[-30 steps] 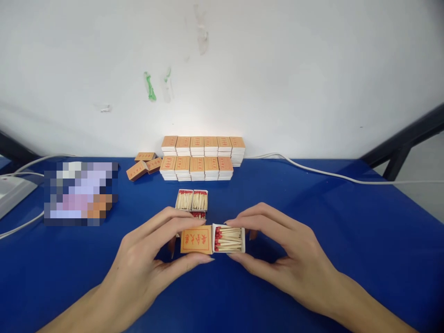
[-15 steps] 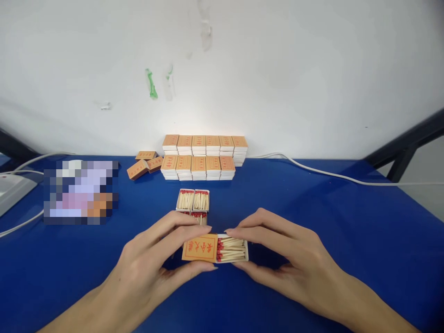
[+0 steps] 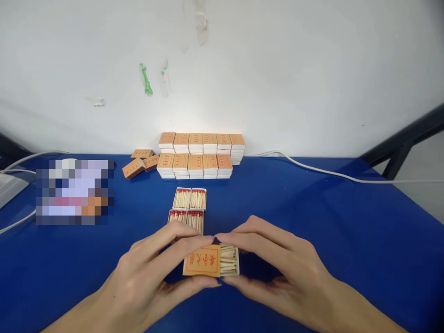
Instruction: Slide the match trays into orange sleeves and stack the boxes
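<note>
Between my hands is an orange matchbox sleeve [image 3: 202, 261] with red characters, and a white tray of matches [image 3: 229, 260] sits partly inside it, sticking out on the right. My left hand [image 3: 149, 268] grips the sleeve by its long edges, thumb at the near side and fingers at the far side. The tray's edges are pinched by my right hand [image 3: 287, 263] in the same way. Just beyond stand several uncovered trays filled with red-tipped matches [image 3: 189, 198]; the nearer ones are partly hidden behind my left fingers.
Stacked matchboxes [image 3: 195, 162] stand in two rows by the wall. Loose orange sleeves [image 3: 134, 168] lie to their left. A blurred-out item [image 3: 74, 187] rests on the blue table [image 3: 329, 217] at left. White cables [image 3: 322, 172] run along both sides.
The tray has slid leftward, deeper into the sleeve, and its red match heads are now covered. Both hands and the matchbox sit slightly lower in view.
</note>
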Tool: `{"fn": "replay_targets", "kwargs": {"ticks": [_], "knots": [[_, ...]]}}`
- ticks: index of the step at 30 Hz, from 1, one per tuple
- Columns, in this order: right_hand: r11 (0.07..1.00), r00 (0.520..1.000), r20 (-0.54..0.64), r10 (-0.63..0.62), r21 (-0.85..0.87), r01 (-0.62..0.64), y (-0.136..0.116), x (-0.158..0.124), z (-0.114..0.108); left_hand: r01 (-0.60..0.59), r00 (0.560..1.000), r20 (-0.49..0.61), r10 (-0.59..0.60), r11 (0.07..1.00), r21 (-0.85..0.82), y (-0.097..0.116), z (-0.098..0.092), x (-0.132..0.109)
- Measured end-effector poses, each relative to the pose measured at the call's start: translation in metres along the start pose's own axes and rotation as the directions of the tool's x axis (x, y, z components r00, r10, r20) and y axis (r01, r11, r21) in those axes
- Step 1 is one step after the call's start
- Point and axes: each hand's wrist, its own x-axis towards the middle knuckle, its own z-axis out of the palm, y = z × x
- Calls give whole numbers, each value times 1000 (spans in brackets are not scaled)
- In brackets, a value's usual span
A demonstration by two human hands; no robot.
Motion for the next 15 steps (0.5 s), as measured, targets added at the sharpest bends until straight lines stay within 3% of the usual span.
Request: {"fn": "replay_targets", "kwargs": {"ticks": [3,6,11,15], "knots": [[999,1000,13,-23,-29,24,-4,-1,-1,32,999,10,-31,996,-80,2,1,0],[996,998,-7,-67,-64,67,-6,-1,-2,161,987,27,-160,948,-274,5,0,4],[986,989,-58,-134,-106,127,-5,-1,1,310,948,136,-289,731,-609,10,0,8],[993,993,43,-115,-7,115,-9,-5,2,469,880,335,-337,505,-725,9,3,0]]}}
